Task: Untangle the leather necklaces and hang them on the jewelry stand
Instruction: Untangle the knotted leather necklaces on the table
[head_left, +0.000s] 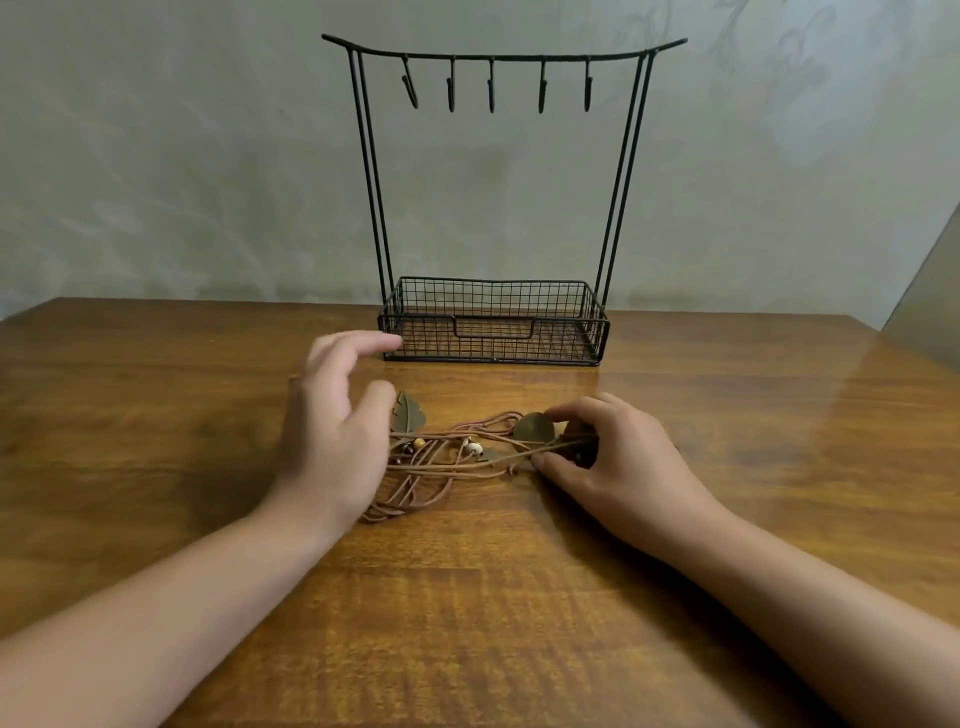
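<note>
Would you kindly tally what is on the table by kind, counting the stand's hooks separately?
Jewelry stand: 1
Hooks on its top bar: 5
Tangle of leather necklaces: 1 (separate necklaces cannot be counted)
Hands: 2, left hand and right hand
Total: 9

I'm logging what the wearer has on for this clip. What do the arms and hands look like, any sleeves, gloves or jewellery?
Both forearms are bare: no sleeves in view, no gloves, no watch. The left hand and right hand show no ring that I can make out.
</note>
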